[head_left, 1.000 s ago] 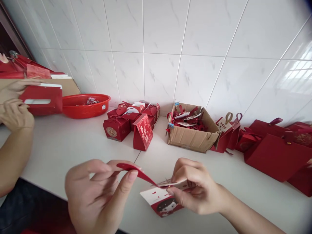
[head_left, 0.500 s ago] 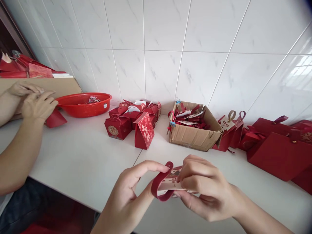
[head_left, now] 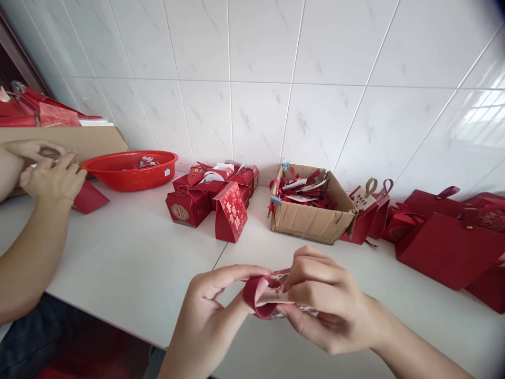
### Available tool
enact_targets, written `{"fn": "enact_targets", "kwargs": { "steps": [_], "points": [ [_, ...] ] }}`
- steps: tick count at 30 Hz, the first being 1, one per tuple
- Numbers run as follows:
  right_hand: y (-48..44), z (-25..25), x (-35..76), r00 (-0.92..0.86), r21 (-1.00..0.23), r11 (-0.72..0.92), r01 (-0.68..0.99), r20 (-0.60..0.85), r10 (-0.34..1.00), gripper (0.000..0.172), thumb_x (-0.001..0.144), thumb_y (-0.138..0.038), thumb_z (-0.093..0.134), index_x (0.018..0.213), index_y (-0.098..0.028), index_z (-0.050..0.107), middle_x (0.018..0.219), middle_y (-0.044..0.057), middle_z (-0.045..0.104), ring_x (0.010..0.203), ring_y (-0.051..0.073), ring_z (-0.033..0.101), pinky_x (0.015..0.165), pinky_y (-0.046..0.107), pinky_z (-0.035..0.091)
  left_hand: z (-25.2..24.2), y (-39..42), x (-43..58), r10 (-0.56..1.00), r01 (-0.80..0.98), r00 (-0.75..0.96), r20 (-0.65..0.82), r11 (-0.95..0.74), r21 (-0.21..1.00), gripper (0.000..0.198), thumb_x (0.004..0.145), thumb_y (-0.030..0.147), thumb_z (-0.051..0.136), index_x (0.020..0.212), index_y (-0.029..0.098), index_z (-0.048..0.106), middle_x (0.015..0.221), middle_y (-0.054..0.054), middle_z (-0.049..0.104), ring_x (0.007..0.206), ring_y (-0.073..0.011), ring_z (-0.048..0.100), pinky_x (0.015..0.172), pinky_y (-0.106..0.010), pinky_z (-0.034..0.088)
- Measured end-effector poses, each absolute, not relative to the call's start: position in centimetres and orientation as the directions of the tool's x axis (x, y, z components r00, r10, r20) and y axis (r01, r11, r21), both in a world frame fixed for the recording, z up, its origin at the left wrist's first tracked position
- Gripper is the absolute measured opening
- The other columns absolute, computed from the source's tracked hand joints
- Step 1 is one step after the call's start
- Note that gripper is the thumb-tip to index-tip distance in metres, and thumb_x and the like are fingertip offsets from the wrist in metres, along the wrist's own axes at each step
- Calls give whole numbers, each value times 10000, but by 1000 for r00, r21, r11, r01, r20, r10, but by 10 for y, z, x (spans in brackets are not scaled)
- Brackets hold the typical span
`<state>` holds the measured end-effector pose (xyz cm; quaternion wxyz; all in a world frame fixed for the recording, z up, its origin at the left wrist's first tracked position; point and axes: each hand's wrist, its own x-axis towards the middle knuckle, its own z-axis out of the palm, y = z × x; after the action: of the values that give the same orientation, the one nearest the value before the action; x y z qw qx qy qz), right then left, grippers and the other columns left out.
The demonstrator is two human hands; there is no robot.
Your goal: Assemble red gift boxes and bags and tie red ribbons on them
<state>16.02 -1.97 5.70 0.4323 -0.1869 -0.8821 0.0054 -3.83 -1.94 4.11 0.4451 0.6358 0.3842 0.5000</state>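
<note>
Low in the middle of the view, my left hand (head_left: 221, 310) has its thumb and forefinger closed on a dark red strap (head_left: 252, 296), which is bent into a loop. The loop curls round the near end of a printed red-and-white card (head_left: 274, 295). My right hand (head_left: 327, 302) pinches this card from the right, its fingers covering much of it. Both hands are just above the white table (head_left: 138, 273). Where the strap's ends meet the card is partly hidden by my fingers.
Behind my hands stands a cardboard box (head_left: 311, 221) of red straps and cards. Small red gift boxes (head_left: 193, 205) and a red basket (head_left: 130, 171) are further left. Red gift bags (head_left: 445, 247) line the right. A co-worker's hands (head_left: 51, 168) are busy at far left.
The strap's upper end has been bent over towards the card, so the loop is now tighter. My left forefinger has followed it down. The co-worker's hands have shifted slightly left.
</note>
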Motion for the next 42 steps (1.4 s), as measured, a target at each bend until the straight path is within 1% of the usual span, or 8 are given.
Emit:
{"fn": "enact_targets", "kwargs": {
  "steps": [3,7,13,20,26,31,36,42],
  "points": [
    [-19,57,160,-547,-163,932,324,771,325,93,866,-126,531,836,-211,506,691,15,597,600,124,513,589,293,404,46,-23,-36,938,60,197,286,-303,951,102,779,313,712,788,232,774,738,-37,759,658,-200,705,556,-248,573],
    [-18,56,159,-522,-142,941,307,802,291,88,861,-109,527,829,-190,516,678,20,597,593,120,505,582,285,396,54,-24,-33,945,74,208,251,-271,960,84,781,283,707,766,230,770,744,-25,757,694,-190,703,605,-229,569],
    [-17,56,159,-520,-161,941,299,799,302,95,847,-102,547,818,-186,513,683,27,609,597,122,510,596,289,405,50,-19,-37,881,84,324,346,-391,917,99,827,247,665,804,260,760,774,-4,738,722,-162,685,617,-196,550],
    [-17,55,160,-517,-170,942,289,801,304,128,818,-79,582,825,-184,509,689,32,630,601,123,521,607,295,410,44,-17,-39,851,-4,358,384,-410,912,123,833,205,667,859,294,749,828,15,734,749,-142,678,650,-189,546],
    [-16,55,160,-513,-178,940,292,800,312,138,811,-77,588,824,-185,504,706,38,635,607,123,523,609,294,411,43,-17,-39,855,-5,396,335,-363,932,81,851,278,654,871,264,731,851,-8,712,775,-156,663,640,-201,548],
    [-17,55,160,-509,-191,938,288,800,319,136,804,-69,587,832,-181,516,703,42,630,602,127,528,609,296,410,41,-16,-39,882,32,408,235,-271,962,156,859,366,638,865,219,691,820,-18,674,749,-155,633,637,-207,518],
    [-17,56,159,-508,-199,939,280,799,321,128,807,-73,581,833,-182,520,694,38,619,588,123,505,599,294,405,40,-14,-38,865,2,434,252,-281,960,224,904,399,567,837,209,665,861,-19,635,780,-149,602,657,-210,490],
    [-17,55,160,-492,-178,943,282,817,301,115,811,-75,579,823,-172,520,677,35,612,590,121,511,597,297,420,42,-16,-39,820,-70,499,280,-285,956,183,909,357,570,837,215,658,881,-34,640,905,-193,602,705,-244,520]
  ]
}}
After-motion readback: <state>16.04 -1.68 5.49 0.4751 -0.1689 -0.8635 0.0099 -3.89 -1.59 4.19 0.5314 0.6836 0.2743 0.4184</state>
